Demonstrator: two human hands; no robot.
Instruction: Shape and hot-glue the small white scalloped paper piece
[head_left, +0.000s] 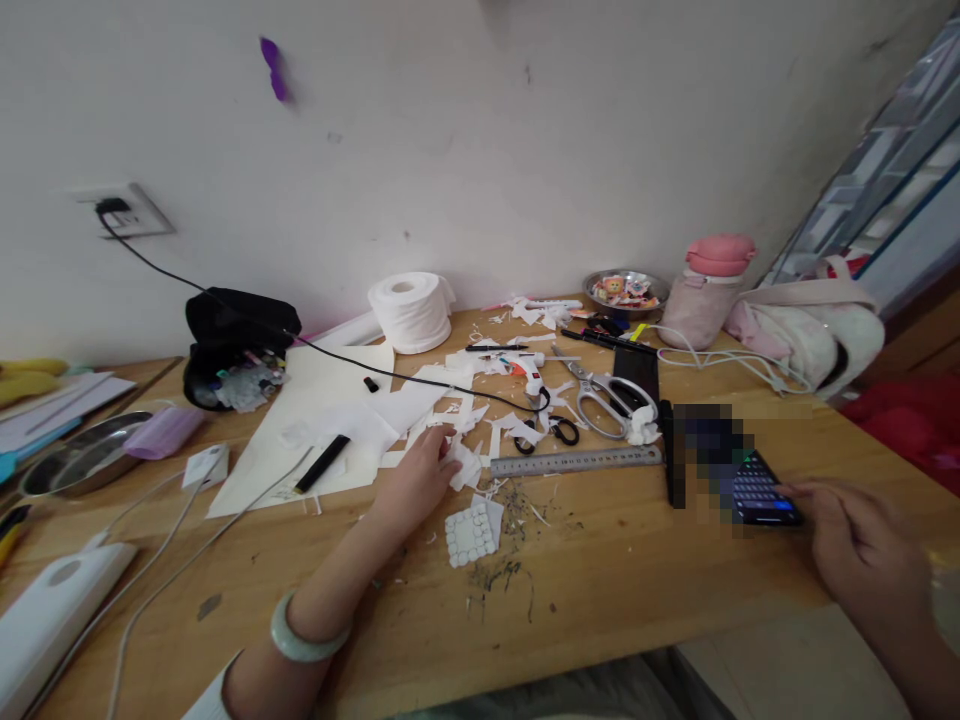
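Note:
My left hand rests among the paper scraps, fingers curled down beside a crumpled white piece of paper; what lies under the fingers is hidden. Just below it on the table is a small square white piece with a bumpy edge. My right hand is at the right, its index finger stretched to the lit keyboard of a phone, the other fingers bent and holding nothing. The phone lies flat, its upper part blurred out. A steel ruler lies between the hands, with scissors and a white glue gun behind it.
A toilet paper roll, a metal bowl of small wrapped items and a pink bottle stand near the wall. Black cable crosses white sheets. At left are a pencil case and a power strip.

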